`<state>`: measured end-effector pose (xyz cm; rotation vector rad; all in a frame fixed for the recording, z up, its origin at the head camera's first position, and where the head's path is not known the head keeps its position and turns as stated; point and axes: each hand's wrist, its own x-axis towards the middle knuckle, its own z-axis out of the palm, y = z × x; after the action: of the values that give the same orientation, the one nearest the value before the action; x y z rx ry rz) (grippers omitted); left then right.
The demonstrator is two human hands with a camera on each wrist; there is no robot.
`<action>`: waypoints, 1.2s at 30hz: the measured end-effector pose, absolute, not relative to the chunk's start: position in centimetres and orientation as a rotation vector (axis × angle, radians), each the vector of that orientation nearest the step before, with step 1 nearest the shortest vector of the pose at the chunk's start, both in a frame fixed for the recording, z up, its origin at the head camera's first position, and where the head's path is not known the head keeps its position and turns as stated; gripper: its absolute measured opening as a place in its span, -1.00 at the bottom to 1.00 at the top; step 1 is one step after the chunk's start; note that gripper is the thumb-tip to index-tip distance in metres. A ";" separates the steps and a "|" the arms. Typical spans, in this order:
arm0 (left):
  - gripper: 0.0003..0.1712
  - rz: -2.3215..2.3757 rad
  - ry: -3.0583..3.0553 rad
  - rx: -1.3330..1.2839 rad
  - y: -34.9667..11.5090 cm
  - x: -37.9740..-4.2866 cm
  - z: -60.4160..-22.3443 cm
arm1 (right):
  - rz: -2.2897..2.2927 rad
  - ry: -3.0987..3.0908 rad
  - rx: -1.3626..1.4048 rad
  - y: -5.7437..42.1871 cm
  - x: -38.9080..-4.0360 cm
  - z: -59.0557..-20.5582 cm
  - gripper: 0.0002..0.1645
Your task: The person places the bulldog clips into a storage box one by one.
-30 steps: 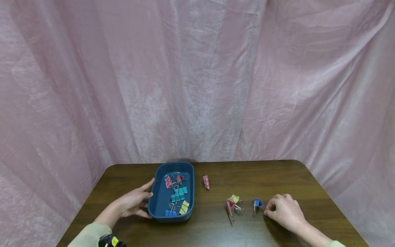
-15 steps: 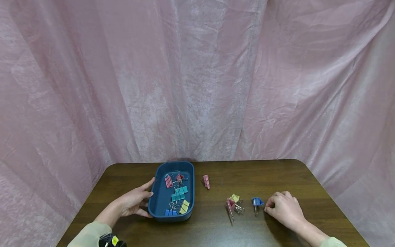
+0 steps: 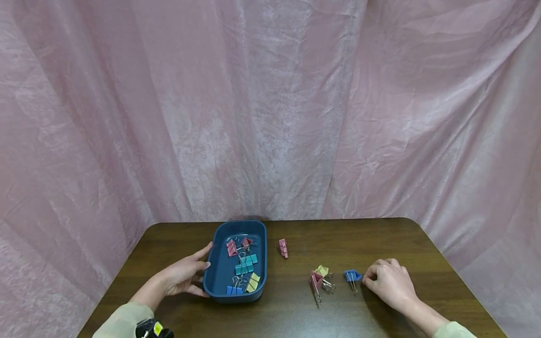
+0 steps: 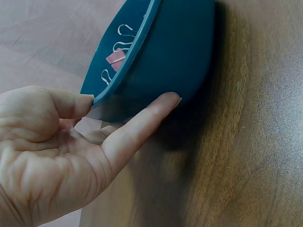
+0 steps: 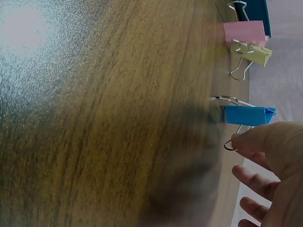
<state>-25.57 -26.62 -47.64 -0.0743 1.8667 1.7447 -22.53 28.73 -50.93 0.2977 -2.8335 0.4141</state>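
Observation:
In the head view my left hand (image 3: 181, 277) rests against the left side of a dark blue plastic bin (image 3: 210, 277). Its thumb is at the rim in the left wrist view, and a straight finger touches the outer wall. Inside the bin lie pink, teal, yellow and blue binder clips, such as a teal clip (image 3: 243, 268). At the right, my right hand (image 3: 390, 286) pinches a wire handle of a blue binder clip (image 5: 246, 115) between thumb and finger; the other fingers are bent. The clip is right at the tabletop.
Left of the blue clip, a pink binder clip (image 3: 316, 279) and a yellow binder clip (image 3: 322, 271) lie close together. Another pink clip (image 3: 283, 248) lies just right of the bin. The wooden table (image 3: 359, 239) ends at a pink curtain (image 3: 270, 141).
The blue clip has turned, its lower handles swinging to the right and its body shifting slightly left. My right hand has risen a little. The left hand and bin stay nearly still.

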 end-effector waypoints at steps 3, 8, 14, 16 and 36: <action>-0.21 1.746 1.867 -0.075 -26.6 -25.5 -47.6 | 0.412 -2.798 0.309 28.7 -22.6 -50.8 -0.75; -0.21 1.749 1.864 -0.074 -26.6 -25.6 -47.6 | 0.401 -2.754 0.331 28.8 -22.8 -50.5 -0.78; -0.21 1.753 1.872 -0.065 -26.6 -25.8 -47.6 | 0.399 -2.684 0.351 28.9 -23.2 -49.7 -0.78; -0.20 1.756 1.869 -0.058 -26.6 -25.8 -47.7 | 0.400 -2.661 0.355 28.9 -23.2 -49.5 -0.77; -0.19 1.759 1.850 -0.038 -26.7 -25.5 -47.9 | 0.463 -2.427 0.425 27.9 -24.2 -46.4 -0.76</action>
<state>-25.49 -26.67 -47.89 -0.0385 1.8500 1.7587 -24.16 27.89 -46.39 0.4253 -2.4275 0.4633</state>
